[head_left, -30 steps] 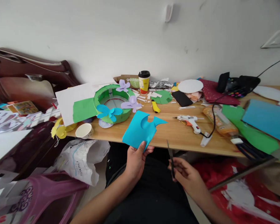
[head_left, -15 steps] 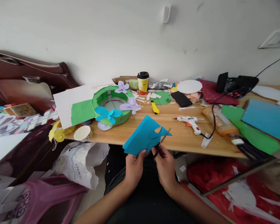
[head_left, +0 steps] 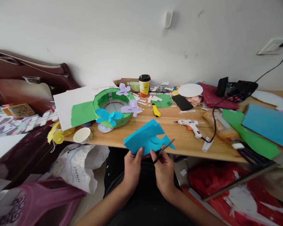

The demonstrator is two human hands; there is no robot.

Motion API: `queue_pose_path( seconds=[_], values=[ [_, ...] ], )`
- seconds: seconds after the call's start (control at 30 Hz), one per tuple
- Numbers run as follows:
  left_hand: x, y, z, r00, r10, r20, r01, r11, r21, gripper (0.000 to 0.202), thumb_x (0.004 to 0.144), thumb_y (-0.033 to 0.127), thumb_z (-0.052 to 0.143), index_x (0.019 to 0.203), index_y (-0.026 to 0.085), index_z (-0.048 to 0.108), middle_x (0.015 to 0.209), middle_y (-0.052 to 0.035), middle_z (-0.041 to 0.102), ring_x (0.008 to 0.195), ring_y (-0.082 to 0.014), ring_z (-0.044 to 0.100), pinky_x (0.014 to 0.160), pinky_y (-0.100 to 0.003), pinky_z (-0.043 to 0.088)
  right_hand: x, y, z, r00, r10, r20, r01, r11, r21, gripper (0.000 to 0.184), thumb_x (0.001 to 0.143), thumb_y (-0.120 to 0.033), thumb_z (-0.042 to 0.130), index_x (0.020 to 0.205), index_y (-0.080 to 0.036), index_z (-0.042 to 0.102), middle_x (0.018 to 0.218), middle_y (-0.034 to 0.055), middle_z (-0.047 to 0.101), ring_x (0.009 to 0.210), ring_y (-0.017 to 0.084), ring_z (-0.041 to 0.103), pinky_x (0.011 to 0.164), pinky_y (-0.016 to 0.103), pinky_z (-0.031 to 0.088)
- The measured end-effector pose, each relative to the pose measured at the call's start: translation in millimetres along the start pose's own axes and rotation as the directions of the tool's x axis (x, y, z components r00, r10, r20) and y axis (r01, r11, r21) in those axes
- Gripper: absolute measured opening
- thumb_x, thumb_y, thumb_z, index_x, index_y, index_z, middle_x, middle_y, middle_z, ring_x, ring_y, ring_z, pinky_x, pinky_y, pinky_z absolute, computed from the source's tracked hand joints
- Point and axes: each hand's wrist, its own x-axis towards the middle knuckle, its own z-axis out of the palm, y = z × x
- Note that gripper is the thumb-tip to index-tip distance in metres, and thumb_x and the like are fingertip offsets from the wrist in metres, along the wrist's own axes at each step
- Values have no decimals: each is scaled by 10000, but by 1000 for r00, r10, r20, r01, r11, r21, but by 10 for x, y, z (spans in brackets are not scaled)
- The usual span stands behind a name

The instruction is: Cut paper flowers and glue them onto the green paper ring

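A folded sheet of blue paper (head_left: 142, 135), notched along its right side, is pinched at its lower edge by my left hand (head_left: 133, 164). My right hand (head_left: 164, 169) is closed around the handles of a pair of scissors (head_left: 165, 147). The blades point up and right, across the right part of the paper. Beyond the paper stands a green ring-shaped paper piece (head_left: 124, 119), with a blue paper flower (head_left: 109, 116) and purple paper flowers (head_left: 132, 108) on its rim.
A white glue gun (head_left: 191, 125) with a black cord lies right of the paper. Behind are a yellow cutter (head_left: 156, 110), a lidded cup (head_left: 144, 86) and a black phone (head_left: 182, 103). A white paper cup (head_left: 83, 135) stands near the table's left front edge.
The notch at the paper's right side now opens to its edge, where a strip bridged it before. The scissors have tilted lower to the right. Both hands stay closed on their things.
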Motion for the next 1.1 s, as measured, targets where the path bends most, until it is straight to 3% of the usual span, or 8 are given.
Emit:
queue_pose_path(
  seconds=[0.13, 0.37, 0.57, 0.77, 0.97, 1.1],
  values=[
    [0, -10, 2, 997, -57, 50, 59, 997, -47, 300, 663, 241, 837, 908, 102, 731, 927, -111, 768, 867, -261, 717, 865, -368, 541, 10, -13, 27, 1000, 17, 18, -18, 999, 32, 205, 743, -365, 762, 818, -191, 686, 796, 25, 694, 759, 188, 620, 744, 314, 518],
    [2, -14, 36, 975, -176, 133, 207, 938, -277, 312, 662, 200, 844, 942, 116, 735, 972, -103, 762, 895, -213, 710, 903, -341, 523, 81, -19, 6, 994, 102, 41, -106, 989, 101, 250, 724, -387, 774, 864, -199, 689, 778, 13, 672, 765, 188, 607, 719, 307, 503],
    [20, -18, -51, 949, -267, 170, 301, 927, -222, 251, 667, 198, 845, 863, 84, 740, 851, -97, 763, 730, -157, 700, 756, -270, 558, 149, -50, -63, 989, 110, 98, -117, 990, 76, 241, 726, -397, 774, 829, -194, 694, 803, 10, 688, 748, 174, 599, 723, 294, 489],
    [47, 44, -50, 982, -159, 104, 184, 934, -308, 319, 767, 337, 771, 981, 106, 721, 1014, -125, 749, 924, -229, 707, 849, -335, 564, 132, -89, -73, 990, 116, 75, -117, 993, 14, 270, 695, -427, 789, 782, -190, 693, 738, 11, 680, 706, 177, 596, 697, 299, 493],
    [42, 44, -51, 993, -115, -20, 113, 990, -83, 361, 758, 439, 749, 877, 102, 697, 840, -85, 753, 723, -223, 715, 600, -304, 599, 98, -46, -70, 994, 104, 42, -103, 995, -14, 268, 726, -434, 766, 800, -193, 675, 691, -3, 637, 689, 172, 577, 666, 282, 477],
    [56, 25, -68, 993, -75, -87, 77, 997, 18, 372, 729, 480, 754, 748, 118, 672, 701, -48, 729, 594, -208, 687, 527, -297, 574, 82, 25, -104, 995, 65, 70, -60, 995, -75, 255, 757, -426, 745, 826, -188, 682, 669, -6, 625, 725, 186, 585, 672, 278, 463]
  ],
)
